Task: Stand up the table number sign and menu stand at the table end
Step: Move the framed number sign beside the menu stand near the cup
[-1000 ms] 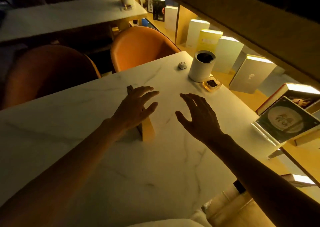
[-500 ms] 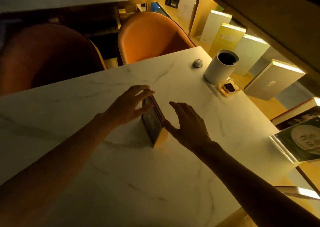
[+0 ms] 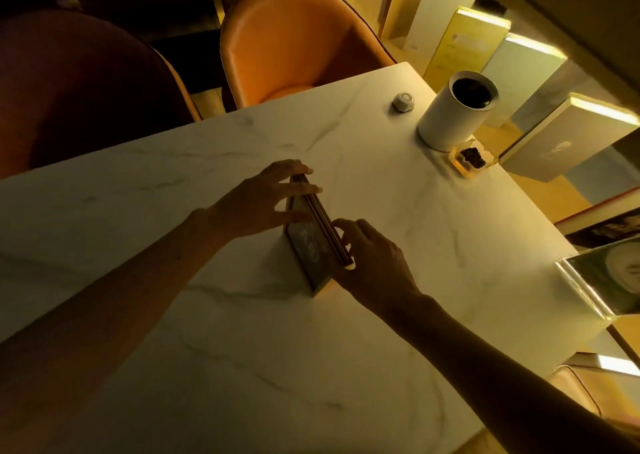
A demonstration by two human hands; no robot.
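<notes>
Near the middle of the worktop (image 3: 346, 349), well away from its far end, the sign (image 3: 308, 245) stands on edge, both hands' grip, left hand (image 3: 256, 204) and right hand (image 3: 374, 263), grasping it, so moving it probably remains.

Dark flat sign (image 3: 306, 245), standing on edge on the white marble table (image 3: 242, 349): we cannot read its dim face, and its far end is covered by the left hand (image 3: 256, 200).
Right hand (image 3: 374, 263): we see only its back; its palm and whatever grip it has on the sign's top edge are hidden.
White cylindrical container (image 3: 453, 110), near the table's far right corner: its inside is black to us.
Small clear square dish (image 3: 471, 157) beside it: dark contents, too small to identify.
Both forearms are cut by the lower frame edge.
</notes>
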